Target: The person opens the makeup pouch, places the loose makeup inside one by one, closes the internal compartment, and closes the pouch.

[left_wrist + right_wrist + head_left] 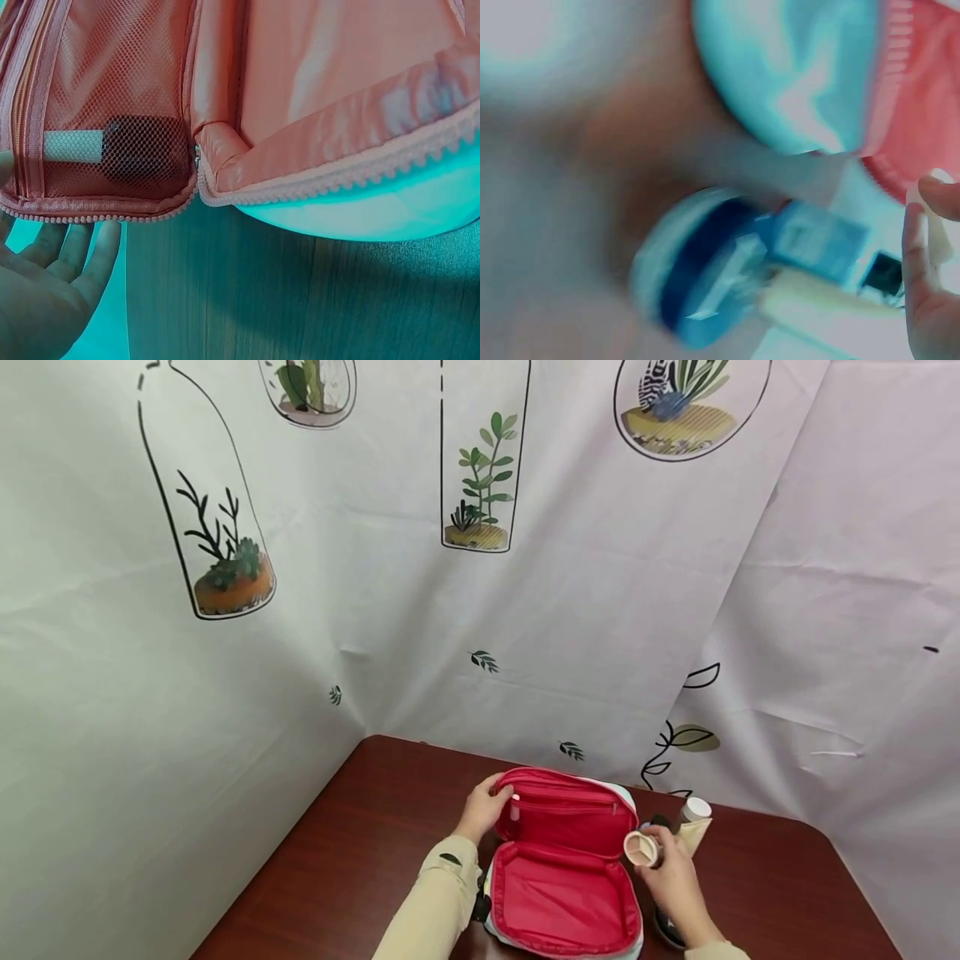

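An open zippered bag with a red lining (562,897) lies on the table, its lid (566,828) raised at the back. My left hand (482,810) grips the lid's left edge, thumb inside and fingers behind. In the left wrist view, a small dark bottle with a white cap (142,148) sits in the lid's mesh pocket. My right hand (672,878) holds a small round cosmetic case (640,849) between thumb and fingers, just right of the bag. Its round face shows pale beige sections and points left toward the bag.
Right of the bag stand a white-capped container (696,810) and a cream tube (694,835). A dark round item (667,930) lies partly under my right wrist. In the blurred right wrist view, a blue box (817,241) sits beside them. A printed cloth (480,610) hangs behind the table (360,852).
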`<action>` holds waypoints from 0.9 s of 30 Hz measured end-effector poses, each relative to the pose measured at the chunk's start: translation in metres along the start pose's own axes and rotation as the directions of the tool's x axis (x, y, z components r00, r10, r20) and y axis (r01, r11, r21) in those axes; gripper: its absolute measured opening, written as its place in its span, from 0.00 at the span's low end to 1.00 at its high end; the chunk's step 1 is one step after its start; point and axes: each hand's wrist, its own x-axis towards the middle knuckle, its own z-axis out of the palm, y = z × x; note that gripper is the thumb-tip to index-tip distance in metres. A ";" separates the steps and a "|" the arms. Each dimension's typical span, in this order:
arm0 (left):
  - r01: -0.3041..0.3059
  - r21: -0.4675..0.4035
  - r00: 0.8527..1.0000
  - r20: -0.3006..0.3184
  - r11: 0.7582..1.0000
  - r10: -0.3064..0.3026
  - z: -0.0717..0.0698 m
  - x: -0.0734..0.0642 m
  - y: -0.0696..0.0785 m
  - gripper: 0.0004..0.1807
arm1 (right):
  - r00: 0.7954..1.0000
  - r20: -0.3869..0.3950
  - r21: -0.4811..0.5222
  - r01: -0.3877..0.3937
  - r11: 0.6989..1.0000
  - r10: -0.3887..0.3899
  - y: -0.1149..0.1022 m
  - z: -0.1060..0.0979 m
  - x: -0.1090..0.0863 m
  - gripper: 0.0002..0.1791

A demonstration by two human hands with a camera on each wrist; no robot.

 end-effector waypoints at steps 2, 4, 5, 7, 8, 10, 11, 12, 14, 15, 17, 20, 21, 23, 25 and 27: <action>0.003 0.002 1.000 -0.008 1.000 -0.003 0.000 0.000 0.001 0.22 | 1.000 0.013 0.062 0.016 0.998 -0.017 -0.012 0.001 0.009 0.29; 0.002 0.006 1.000 -0.010 1.000 -0.002 0.001 -0.001 0.001 0.23 | 0.999 0.018 0.108 0.046 0.993 -0.048 -0.023 0.005 0.018 0.27; 0.005 0.005 1.000 -0.008 1.000 -0.005 0.001 -0.001 0.001 0.24 | 0.997 0.018 0.116 0.069 0.991 -0.072 -0.028 0.008 0.022 0.25; 0.009 0.006 1.000 -0.004 1.000 -0.009 0.002 -0.002 0.001 0.26 | 0.991 0.006 0.112 0.132 0.985 -0.133 -0.039 0.014 0.030 0.24; 0.014 0.004 1.000 -0.002 1.000 -0.014 0.001 -0.003 0.001 0.26 | 0.987 0.004 0.111 0.161 0.981 -0.162 -0.043 0.018 0.033 0.24; 0.018 0.002 1.000 0.002 1.000 -0.018 0.001 -0.004 0.001 0.27 | 0.979 0.016 0.118 0.202 0.972 -0.205 -0.053 0.026 0.040 0.25; 0.024 -0.001 1.000 0.006 1.000 -0.024 0.001 -0.005 0.001 0.28 | 0.977 0.028 0.128 0.205 0.970 -0.210 -0.058 0.030 0.042 0.26; 0.019 0.000 1.000 0.005 1.000 -0.019 0.001 -0.005 0.001 0.28 | 0.977 0.040 0.142 0.203 0.969 -0.211 -0.063 0.033 0.045 0.26; 0.019 -0.004 1.000 0.005 1.000 -0.019 0.000 -0.005 0.002 0.28 | 0.977 0.066 0.166 0.192 0.967 -0.205 -0.072 0.040 0.049 0.25; 0.018 -0.005 1.000 0.006 1.000 -0.018 0.000 -0.005 0.002 0.28 | 0.976 0.083 0.177 0.185 0.967 -0.202 -0.077 0.044 0.051 0.23; 0.011 -0.001 1.000 0.005 1.000 -0.011 0.000 -0.006 0.003 0.28 | 0.971 0.105 0.176 0.195 0.965 -0.215 -0.083 0.050 0.053 0.20; 0.009 0.000 1.000 0.004 1.000 -0.009 0.001 -0.006 0.003 0.28 | 0.958 0.094 0.127 0.259 0.957 -0.272 -0.088 0.060 0.055 0.19; 0.008 0.000 1.000 0.004 1.000 -0.008 0.001 -0.006 0.003 0.28 | 0.956 0.086 0.106 0.272 0.956 -0.282 -0.089 0.063 0.055 0.18; 0.001 0.000 1.000 0.004 1.000 -0.001 0.002 -0.006 0.003 0.28 | 0.951 0.065 0.054 0.300 0.952 -0.303 -0.089 0.068 0.055 0.19; -0.011 0.002 1.000 0.002 1.000 0.011 0.003 -0.006 0.002 0.27 | 0.948 0.059 0.018 0.311 0.950 -0.311 -0.089 0.071 0.055 0.19; -0.021 0.003 1.000 -0.002 1.000 0.021 0.004 -0.006 0.001 0.27 | 0.946 0.064 -0.009 0.318 0.948 -0.317 -0.088 0.073 0.054 0.19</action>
